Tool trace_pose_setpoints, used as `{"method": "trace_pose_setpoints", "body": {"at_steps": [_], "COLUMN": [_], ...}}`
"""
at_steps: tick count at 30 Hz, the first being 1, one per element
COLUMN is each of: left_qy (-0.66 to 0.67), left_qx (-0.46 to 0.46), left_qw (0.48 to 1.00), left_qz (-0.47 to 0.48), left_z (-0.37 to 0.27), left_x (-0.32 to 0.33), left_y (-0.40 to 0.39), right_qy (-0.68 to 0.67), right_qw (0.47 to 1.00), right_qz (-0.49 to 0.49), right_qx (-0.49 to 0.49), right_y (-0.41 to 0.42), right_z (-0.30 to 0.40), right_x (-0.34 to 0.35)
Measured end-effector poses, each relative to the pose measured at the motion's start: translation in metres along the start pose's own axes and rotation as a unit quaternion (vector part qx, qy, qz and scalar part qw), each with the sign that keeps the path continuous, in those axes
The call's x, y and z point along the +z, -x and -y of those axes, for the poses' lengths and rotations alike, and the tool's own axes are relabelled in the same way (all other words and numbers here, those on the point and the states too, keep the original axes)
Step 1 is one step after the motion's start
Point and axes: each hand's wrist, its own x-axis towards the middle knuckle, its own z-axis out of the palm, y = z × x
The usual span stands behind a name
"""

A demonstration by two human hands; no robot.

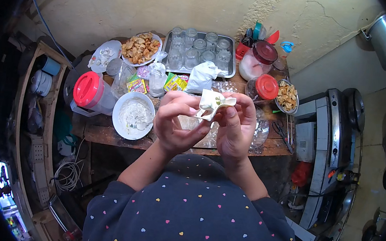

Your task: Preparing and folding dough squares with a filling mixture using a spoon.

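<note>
Between my two hands, above the front of the wooden table (104, 134), is a thin sheet of pale dough wrapper (211, 101) with filling in its fold. My left hand (180, 123) pinches its left edge and my right hand (237, 124) grips its right side. To the left stands a white bowl (134, 110) of whitish, creamy mixture with a spoon in it. A plate of golden fried pieces (141, 48) lies at the back left, and a bowl of similar pieces (287, 96) at the right. My hands hide part of the tabletop.
A red-lidded plastic pitcher (89, 90) stands left of the bowl. Behind are a metal tray of glasses (197, 71), white plastic bags (202, 78) and seasoning packets. Lidded jars (267, 87) stand at the right, with tongs (281, 137) near the edge and a gas stove (336, 133) beyond.
</note>
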Motion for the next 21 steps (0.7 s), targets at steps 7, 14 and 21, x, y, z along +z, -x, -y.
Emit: {"method": "trace_pose_setpoints", "body": {"at_steps": [7, 14, 21], "left_qy": [0.094, 0.095, 0.074], "left_qx": [-0.069, -0.108, -0.104], "left_qw": [0.993, 0.989, 0.992], "left_qz": [-0.006, -0.011, 0.007], "left_z": [-0.0075, -0.0075, -0.0095], "left_x": [0.0068, 0.0075, 0.0061], "left_y": [0.0019, 0.0025, 0.0046], "right_qy": [0.016, 0.013, 0.031], "right_qw": [1.0, 0.998, 0.995], "right_qz": [-0.014, -0.045, -0.081], "right_qx": [0.002, 0.043, 0.043], "right_y": [0.0005, 0.0027, 0.0004], "right_z": [0.0023, 0.0026, 0.0025], "right_x": [0.0011, -0.0015, 0.001]}}
